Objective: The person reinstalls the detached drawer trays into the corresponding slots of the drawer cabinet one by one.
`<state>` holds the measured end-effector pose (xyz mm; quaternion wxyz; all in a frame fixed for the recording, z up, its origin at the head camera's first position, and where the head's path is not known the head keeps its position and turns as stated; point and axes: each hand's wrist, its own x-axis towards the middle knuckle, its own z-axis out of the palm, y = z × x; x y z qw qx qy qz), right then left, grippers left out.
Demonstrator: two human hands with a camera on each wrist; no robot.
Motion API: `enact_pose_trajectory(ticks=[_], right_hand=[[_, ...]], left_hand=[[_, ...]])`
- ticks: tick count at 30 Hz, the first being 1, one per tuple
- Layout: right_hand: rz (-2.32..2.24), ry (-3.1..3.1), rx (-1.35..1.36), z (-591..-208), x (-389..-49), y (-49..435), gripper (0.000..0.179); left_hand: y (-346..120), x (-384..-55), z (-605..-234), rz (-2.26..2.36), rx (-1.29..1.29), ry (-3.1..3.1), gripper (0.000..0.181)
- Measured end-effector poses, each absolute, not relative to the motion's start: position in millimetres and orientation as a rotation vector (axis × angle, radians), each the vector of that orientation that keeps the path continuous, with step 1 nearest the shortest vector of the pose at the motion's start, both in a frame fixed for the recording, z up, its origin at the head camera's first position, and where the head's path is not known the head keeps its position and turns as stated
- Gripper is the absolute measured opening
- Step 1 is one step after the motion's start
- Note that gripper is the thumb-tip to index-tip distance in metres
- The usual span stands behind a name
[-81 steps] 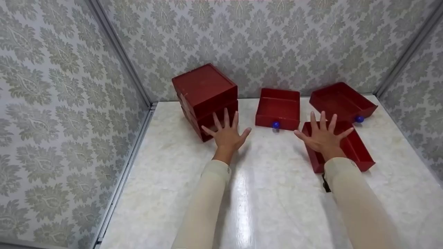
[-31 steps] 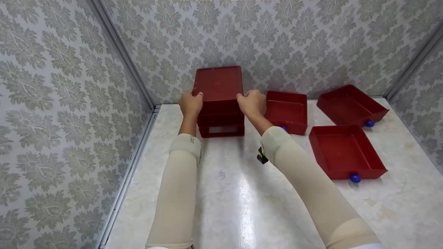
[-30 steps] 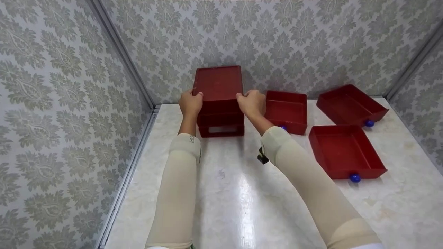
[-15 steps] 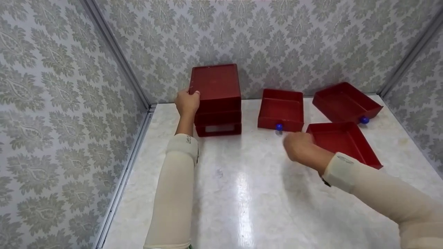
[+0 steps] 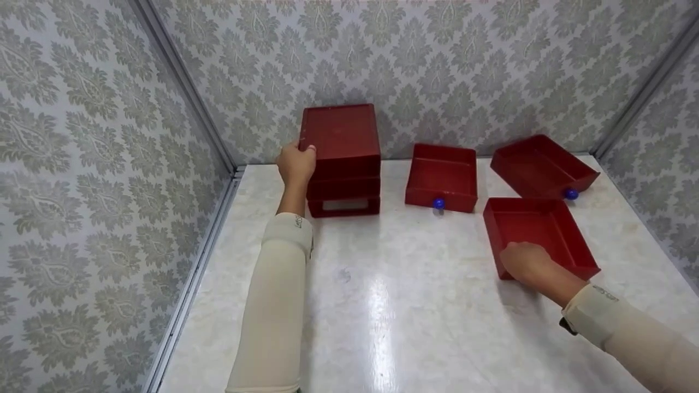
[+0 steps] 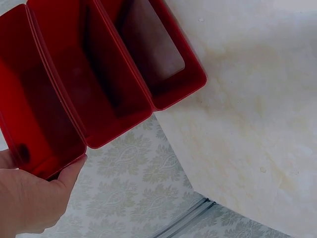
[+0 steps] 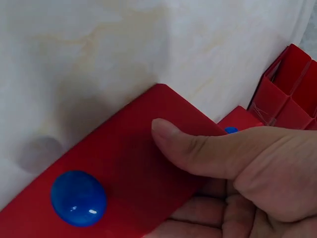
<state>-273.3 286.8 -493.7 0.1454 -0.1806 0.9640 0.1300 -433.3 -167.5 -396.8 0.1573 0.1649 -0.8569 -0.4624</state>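
Patterned wall panels (image 5: 409, 71) enclose a pale, glossy counter (image 5: 426, 316). The largest item on it is a red cabinet (image 5: 338, 134), upright near the back wall on the left, its three stacked compartments open toward the person and no drawer seen in them. Three red drawers are noted to its right: the middle drawer (image 5: 443, 169), well apart from the cabinet; the far drawer (image 5: 540, 164), turned askew at the back right; and the near drawer (image 5: 540, 226), in front of the far one. The left hand (image 5: 296, 162) grips the cabinet's upper left side, close to the front edge. The right hand (image 5: 527, 261) is clamped on the near drawer's front panel at its left corner, thumb against the outer face, fingers curled behind. Governing relation: the compartments lie left of and farther back than the right hand, the nearer one to this drawer, whose sides run away from the person, slanting slightly left; whether depth exceeds width cannot be confirmed. Smallest, a blue knob (image 7: 79, 198) projects from the held panel, clear of the thumb.
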Motion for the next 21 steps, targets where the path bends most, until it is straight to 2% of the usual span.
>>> enact_pose_trajectory(ticks=[8, 18, 21], right_hand=[[0.314, 2.804, -0.480, -497.4, -273.6, 288.9, 0.022], [0.300, 2.822, -0.479, -500.4, -272.8, 286.5, 0.011], [0.279, 2.820, -0.482, -499.3, -270.3, 285.3, 0.014]], left_hand=[[-168.3, -433.4, -398.5, -1.278, 0.455, -2.458, 0.039], [-169.5, -434.2, -402.4, -1.278, 0.430, -2.458, 0.040], [-169.5, -434.7, -402.5, -1.276, 0.428, -2.457, 0.039]])
